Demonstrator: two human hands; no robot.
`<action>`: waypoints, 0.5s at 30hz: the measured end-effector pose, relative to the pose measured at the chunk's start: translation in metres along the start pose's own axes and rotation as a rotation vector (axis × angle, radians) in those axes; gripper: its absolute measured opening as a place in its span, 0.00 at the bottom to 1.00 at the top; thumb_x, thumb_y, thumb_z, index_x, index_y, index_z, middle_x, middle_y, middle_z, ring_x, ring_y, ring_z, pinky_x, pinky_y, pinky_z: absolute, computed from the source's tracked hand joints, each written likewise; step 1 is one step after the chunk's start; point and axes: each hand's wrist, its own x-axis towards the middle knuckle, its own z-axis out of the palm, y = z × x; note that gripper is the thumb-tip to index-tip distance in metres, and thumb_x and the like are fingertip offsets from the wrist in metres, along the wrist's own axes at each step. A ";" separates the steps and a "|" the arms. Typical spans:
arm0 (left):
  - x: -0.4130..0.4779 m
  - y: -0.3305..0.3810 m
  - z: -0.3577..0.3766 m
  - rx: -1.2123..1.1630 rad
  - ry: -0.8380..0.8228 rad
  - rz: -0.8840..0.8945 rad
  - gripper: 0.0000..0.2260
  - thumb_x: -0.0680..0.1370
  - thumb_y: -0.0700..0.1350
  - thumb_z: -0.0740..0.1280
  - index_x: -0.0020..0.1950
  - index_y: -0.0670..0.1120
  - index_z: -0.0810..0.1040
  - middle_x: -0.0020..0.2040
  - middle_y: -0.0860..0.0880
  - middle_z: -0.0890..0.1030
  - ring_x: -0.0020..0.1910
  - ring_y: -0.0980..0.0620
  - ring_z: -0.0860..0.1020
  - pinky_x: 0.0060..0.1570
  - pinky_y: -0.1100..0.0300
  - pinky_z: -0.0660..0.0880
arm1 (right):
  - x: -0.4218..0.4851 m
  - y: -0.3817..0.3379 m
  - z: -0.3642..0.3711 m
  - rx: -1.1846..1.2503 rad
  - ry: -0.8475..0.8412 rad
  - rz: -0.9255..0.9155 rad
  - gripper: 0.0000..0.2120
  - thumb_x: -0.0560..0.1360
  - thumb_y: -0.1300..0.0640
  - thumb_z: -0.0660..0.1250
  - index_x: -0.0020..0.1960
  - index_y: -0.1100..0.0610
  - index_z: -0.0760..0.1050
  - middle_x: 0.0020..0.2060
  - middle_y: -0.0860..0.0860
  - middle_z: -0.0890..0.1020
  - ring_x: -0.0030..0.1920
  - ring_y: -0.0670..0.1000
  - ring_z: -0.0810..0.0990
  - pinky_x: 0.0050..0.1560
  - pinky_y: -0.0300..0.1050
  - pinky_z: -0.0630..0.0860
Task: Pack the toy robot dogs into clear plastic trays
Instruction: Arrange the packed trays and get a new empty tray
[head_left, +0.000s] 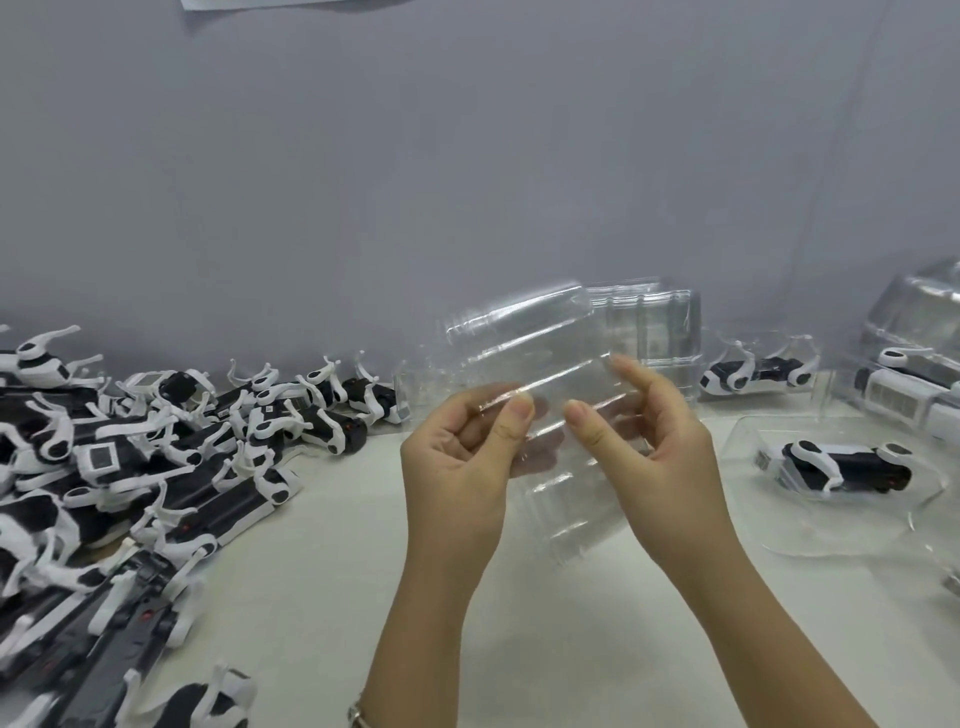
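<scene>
A clear plastic tray (545, 358) is held up in the air over the middle of the white table, tilted with its far end leaning left. My left hand (462, 457) pinches its near left edge between thumb and fingers. My right hand (654, 447) pinches its right side the same way. A big heap of black-and-white toy robot dogs (119, 452) covers the table's left side. On the right, one dog (847, 465) lies in a clear tray (753, 441).
More clear trays (660, 322) stand behind the held one against the grey wall. A packed dog (753, 371) lies at the back right, and stacked trays with dogs (914, 364) fill the far right. The bare tabletop (322, 597) lies under my forearms.
</scene>
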 end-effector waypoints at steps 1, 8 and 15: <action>-0.001 0.002 0.000 0.004 -0.006 0.004 0.08 0.70 0.45 0.71 0.48 0.44 0.82 0.42 0.44 0.86 0.38 0.44 0.85 0.35 0.60 0.80 | -0.002 -0.001 0.000 -0.022 -0.020 -0.008 0.29 0.64 0.34 0.74 0.62 0.31 0.69 0.43 0.39 0.78 0.44 0.40 0.77 0.43 0.34 0.74; -0.001 0.017 -0.003 -0.088 -0.070 0.000 0.06 0.67 0.50 0.74 0.42 0.51 0.86 0.44 0.44 0.86 0.39 0.44 0.85 0.36 0.58 0.81 | -0.015 -0.024 0.000 -0.242 -0.123 -0.225 0.41 0.58 0.29 0.72 0.67 0.24 0.58 0.55 0.36 0.74 0.52 0.43 0.79 0.46 0.45 0.78; -0.001 0.017 -0.003 -0.104 -0.076 0.012 0.08 0.66 0.48 0.74 0.43 0.48 0.86 0.42 0.43 0.86 0.41 0.48 0.85 0.38 0.55 0.82 | -0.012 -0.025 -0.008 -0.149 -0.178 -0.199 0.38 0.59 0.35 0.75 0.66 0.25 0.63 0.49 0.37 0.75 0.45 0.48 0.80 0.43 0.47 0.80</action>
